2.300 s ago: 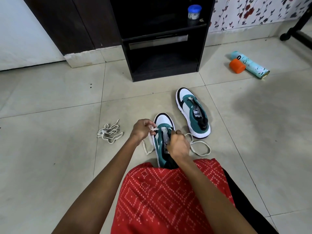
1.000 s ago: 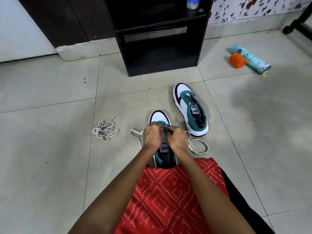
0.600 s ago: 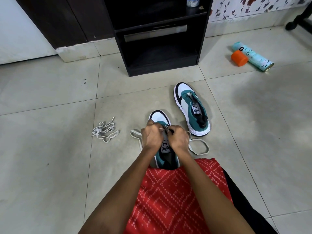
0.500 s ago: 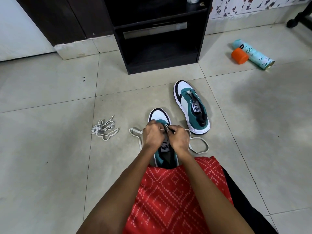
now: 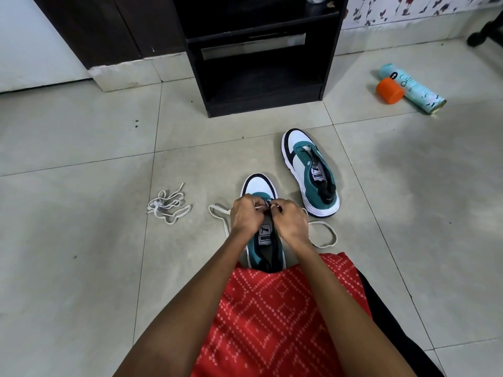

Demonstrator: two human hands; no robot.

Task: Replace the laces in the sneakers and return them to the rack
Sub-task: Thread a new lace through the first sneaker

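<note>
A white, teal and black sneaker (image 5: 260, 186) stands on the floor tiles just in front of my lap, toe pointing away. My left hand (image 5: 246, 217) and my right hand (image 5: 290, 221) meet over its front eyelets, both pinching a cream lace (image 5: 324, 235) whose loose ends trail on the floor to either side of the shoe. The second sneaker (image 5: 310, 170) sits unlaced a little further away on the right. A bundled spare lace (image 5: 168, 208) lies on the tile to the left. The dark shoe rack (image 5: 258, 55) stands against the wall ahead.
A light blue spray can (image 5: 413, 89) lies on its side at the far right with an orange cap (image 5: 389, 91) beside it. My red patterned garment (image 5: 280, 317) covers my lap at the bottom. A dark furniture leg (image 5: 484, 36) shows at the top right.
My hands have come together over the front eyelets of the near sneaker. The left end of the lace now lies stretched out on the tile.
</note>
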